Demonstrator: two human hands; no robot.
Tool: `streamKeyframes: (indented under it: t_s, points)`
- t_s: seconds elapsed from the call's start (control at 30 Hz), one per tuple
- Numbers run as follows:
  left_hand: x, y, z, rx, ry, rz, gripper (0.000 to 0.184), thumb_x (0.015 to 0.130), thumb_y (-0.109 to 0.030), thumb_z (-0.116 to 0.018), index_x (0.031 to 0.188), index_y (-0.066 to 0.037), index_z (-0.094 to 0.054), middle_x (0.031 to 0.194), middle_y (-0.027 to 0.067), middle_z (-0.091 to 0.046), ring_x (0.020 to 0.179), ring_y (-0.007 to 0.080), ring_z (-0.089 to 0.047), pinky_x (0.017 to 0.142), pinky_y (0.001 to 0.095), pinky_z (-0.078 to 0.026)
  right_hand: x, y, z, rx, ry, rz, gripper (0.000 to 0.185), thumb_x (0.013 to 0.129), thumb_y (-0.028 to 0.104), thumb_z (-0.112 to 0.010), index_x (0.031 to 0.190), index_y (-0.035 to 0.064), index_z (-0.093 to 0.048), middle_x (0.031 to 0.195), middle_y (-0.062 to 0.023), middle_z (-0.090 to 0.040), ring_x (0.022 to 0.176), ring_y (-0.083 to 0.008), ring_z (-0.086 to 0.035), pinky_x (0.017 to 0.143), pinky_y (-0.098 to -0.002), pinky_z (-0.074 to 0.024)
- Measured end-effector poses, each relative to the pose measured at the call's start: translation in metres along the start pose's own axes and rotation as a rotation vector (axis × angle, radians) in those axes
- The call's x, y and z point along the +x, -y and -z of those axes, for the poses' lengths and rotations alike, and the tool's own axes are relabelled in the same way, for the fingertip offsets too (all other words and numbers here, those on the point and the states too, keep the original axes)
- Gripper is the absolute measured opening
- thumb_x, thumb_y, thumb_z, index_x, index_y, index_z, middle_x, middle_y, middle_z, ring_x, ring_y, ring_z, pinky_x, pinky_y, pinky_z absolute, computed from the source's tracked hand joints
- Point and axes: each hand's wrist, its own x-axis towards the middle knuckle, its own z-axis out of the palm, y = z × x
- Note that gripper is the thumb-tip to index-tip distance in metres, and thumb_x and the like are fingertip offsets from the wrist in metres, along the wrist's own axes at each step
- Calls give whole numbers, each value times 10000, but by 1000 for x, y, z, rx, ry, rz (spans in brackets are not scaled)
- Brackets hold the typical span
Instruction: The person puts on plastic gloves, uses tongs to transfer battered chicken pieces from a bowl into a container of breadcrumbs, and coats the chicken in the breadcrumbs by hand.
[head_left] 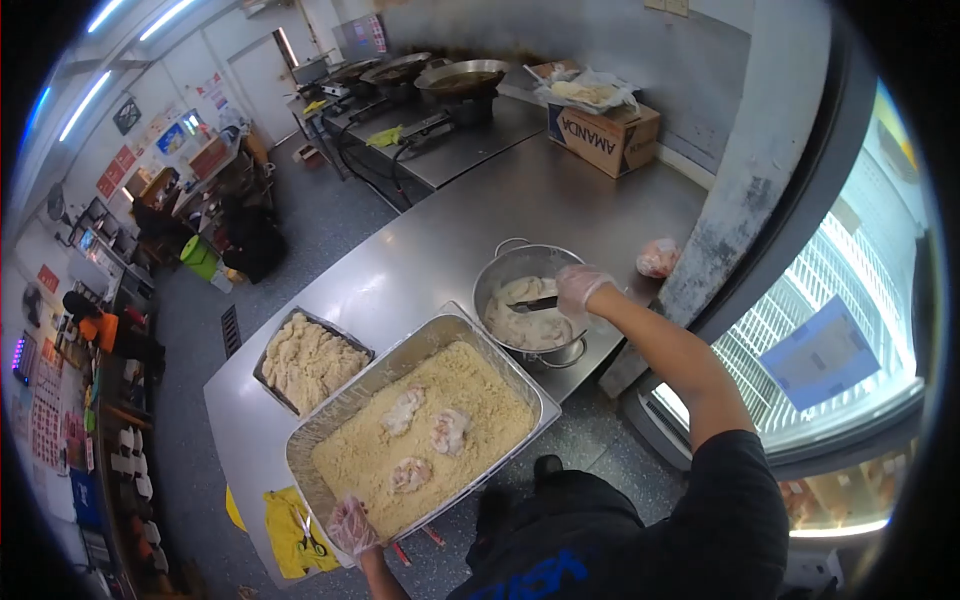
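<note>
My right hand [583,290], in a clear plastic glove, is closed on dark-tipped tongs [535,304]. Their tips reach into a metal pot [484,284] holding pale, batter-coated pieces [520,328]. My left hand [352,526], also gloved, grips the near left corner of a deep metal tray [300,452]. Yellowish crumbs [490,395] fill the tray's bottom. Three pinkish, batter-coated pieces of what looks like meat lie on them: an upper piece [403,411], a right piece [450,431] and a lower piece [410,475].
A smaller tray of crumb-coated pieces [308,358] stands left of the large one. Scissors [309,535] lie on a yellow cloth [284,528]. Behind are a cardboard box [603,138] and a wok [462,80]. A pinkish bundle [657,258] sits near the lit fridge [840,290] at right.
</note>
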Motion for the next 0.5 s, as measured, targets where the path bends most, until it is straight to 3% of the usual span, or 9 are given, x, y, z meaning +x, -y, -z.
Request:
streamKeyframes:
  t_s: [0.07,0.17,0.27,0.3,0.4,0.47,0.5]
  points:
    - [-8,6,4,45,2,-49,353,882,-340,-587,778,-5,-629,693,67,-627,624,154,-590,572,311,-438,7,-5,-8,-12,65,-46,276,723,125,-546,902,5,-718,953,-228,-681,932,-378,-663,814,-441,-528]
    - [9,32,-10,-79,11,112,356,863,-369,-582,810,-23,-651,725,73,-649,666,178,-588,635,356,-440,-5,6,-20,111,-68,-85,278,732,140,-535,897,16,-720,943,-222,-683,924,-376,-664,800,-437,-527]
    - [14,43,-12,71,24,68,361,875,-367,-561,842,-18,-652,803,106,-666,721,231,-610,662,386,-448,-8,-2,-46,6,-103,-45,268,746,161,-530,885,33,-721,936,-212,-687,903,-365,-670,769,-441,-528]
    - [26,58,-6,368,134,-40,346,885,-357,-555,876,-27,-660,871,158,-673,796,316,-624,708,420,-461,-4,-9,-64,-36,-113,6,262,750,195,-545,873,43,-719,923,-199,-691,876,-349,-677,746,-443,-529]
    - [18,16,3,471,164,-254,365,896,-379,-536,905,-39,-670,916,186,-667,869,385,-613,750,445,-463,-10,-9,-66,-48,-136,-77,262,741,213,-567,883,50,-717,910,-189,-692,867,-348,-676,736,-449,-529]
    - [40,31,-2,681,220,-434,400,910,-415,-500,959,-55,-667,983,180,-659,947,381,-602,819,441,-451,-14,-3,-59,-81,-217,-46,281,741,254,-595,897,50,-712,900,-180,-692,857,-346,-676,736,-444,-530]
    - [46,20,1,690,287,-350,420,917,-431,-477,1016,-65,-657,1057,178,-641,1002,372,-587,858,437,-435,-25,1,-57,-91,-244,-44,294,741,275,-609,903,50,-710,895,-175,-693,852,-346,-676,735,-442,-531]
